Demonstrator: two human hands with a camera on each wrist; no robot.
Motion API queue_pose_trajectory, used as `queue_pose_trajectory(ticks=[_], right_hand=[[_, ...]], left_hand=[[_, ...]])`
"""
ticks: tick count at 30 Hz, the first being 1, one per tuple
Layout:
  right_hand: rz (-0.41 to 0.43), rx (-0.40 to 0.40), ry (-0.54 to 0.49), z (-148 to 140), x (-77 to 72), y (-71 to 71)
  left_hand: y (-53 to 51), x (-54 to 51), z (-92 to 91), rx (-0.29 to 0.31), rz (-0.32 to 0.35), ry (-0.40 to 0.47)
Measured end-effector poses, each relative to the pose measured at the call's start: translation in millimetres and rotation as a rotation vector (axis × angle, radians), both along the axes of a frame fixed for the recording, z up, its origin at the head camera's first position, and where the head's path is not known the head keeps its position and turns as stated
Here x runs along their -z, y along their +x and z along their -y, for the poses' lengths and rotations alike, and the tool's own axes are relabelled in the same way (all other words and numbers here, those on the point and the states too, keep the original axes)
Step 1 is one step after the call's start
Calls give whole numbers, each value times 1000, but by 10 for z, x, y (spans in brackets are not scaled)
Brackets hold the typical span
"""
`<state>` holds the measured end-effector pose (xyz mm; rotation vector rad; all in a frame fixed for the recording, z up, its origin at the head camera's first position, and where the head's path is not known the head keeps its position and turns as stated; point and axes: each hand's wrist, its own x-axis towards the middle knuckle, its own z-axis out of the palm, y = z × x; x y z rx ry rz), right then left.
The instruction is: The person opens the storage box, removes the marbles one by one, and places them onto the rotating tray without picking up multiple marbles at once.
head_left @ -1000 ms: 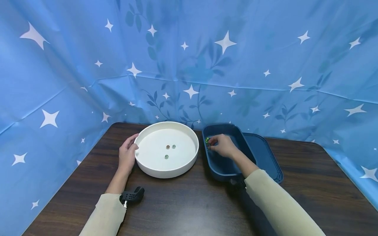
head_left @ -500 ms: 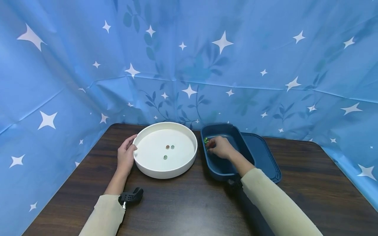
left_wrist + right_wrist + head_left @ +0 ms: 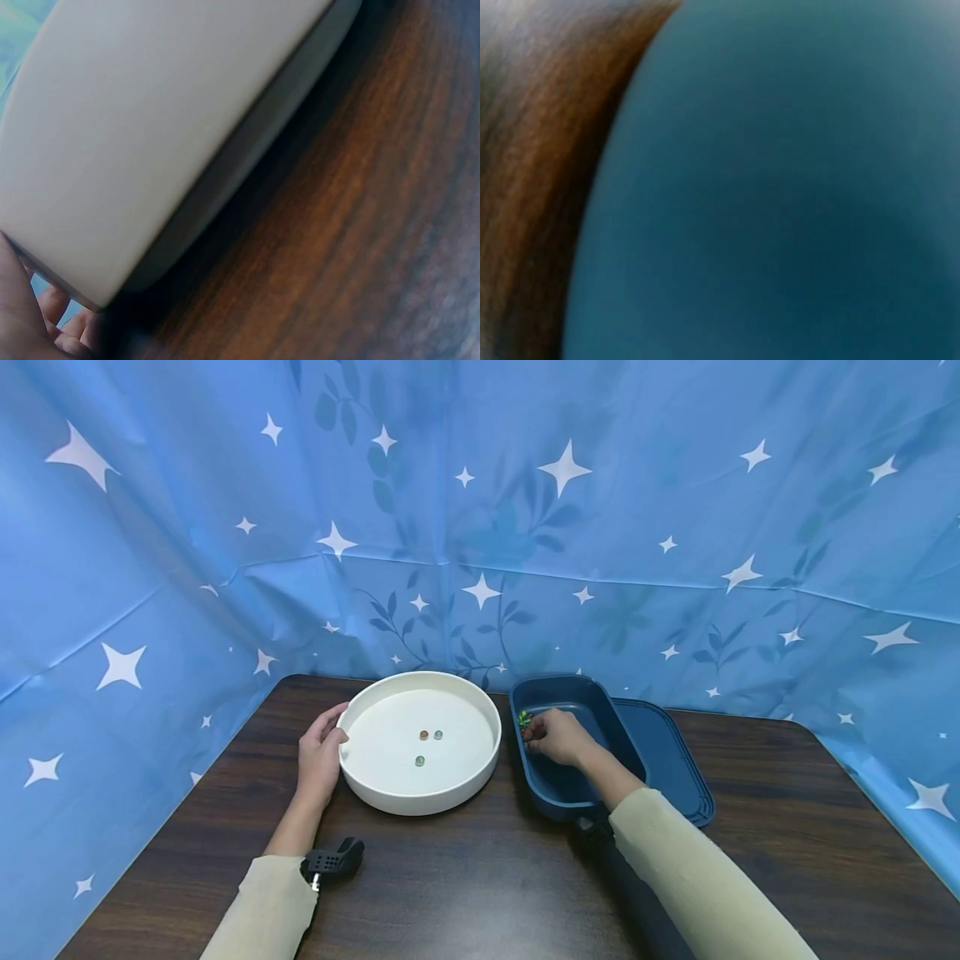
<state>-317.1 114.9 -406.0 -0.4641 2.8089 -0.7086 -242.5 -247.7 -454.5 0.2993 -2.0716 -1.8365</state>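
Note:
My left hand (image 3: 319, 752) holds the left rim of a round white tray (image 3: 420, 804), thumb at the near side and fingers around the outside. In the left wrist view, the tray's pale wall (image 3: 150, 127) fills much of the frame beside the fingers (image 3: 52, 304). Three small glassy, marble-like pieces lie in the tray, including an orange-brown one (image 3: 423, 735) and a greenish one (image 3: 420, 761). My right hand (image 3: 561, 737) reaches into a dark blue box (image 3: 567, 792). Its curled fingertips touch small bright green and reddish things (image 3: 523, 719) at the left wall; any pinched piece is hidden.
A blue lid (image 3: 675, 756) lies partly under the box on its right. Both containers stand on a dark wooden table (image 3: 450, 885). A blue star-patterned cloth (image 3: 480, 527) hangs behind. The right wrist view shows only the blurred blue box wall (image 3: 765, 187) and table.
The right fingers shift slightly among the small things in the box, showing more green and reddish colour. The left hand and tray keep their place; the whole view shifts slightly.

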Motion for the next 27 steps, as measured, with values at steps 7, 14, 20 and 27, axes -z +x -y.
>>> queue_pose_trajectory(ticks=[7,14,20,27], right_hand=[[-1,-3,-1,5,-2,-22],[-29,-4,-24,-52,-61,-16],[-26,35,-120,-80,-125,18],[-6,78,-268,-92,-207,87]], left_hand=[[5,-2,10,-2,-1,-6],[-9,-12,11,-1,1,-13],[-17,-24,9,-4,3,-17],[-13,-9,13,1,12,-12]])
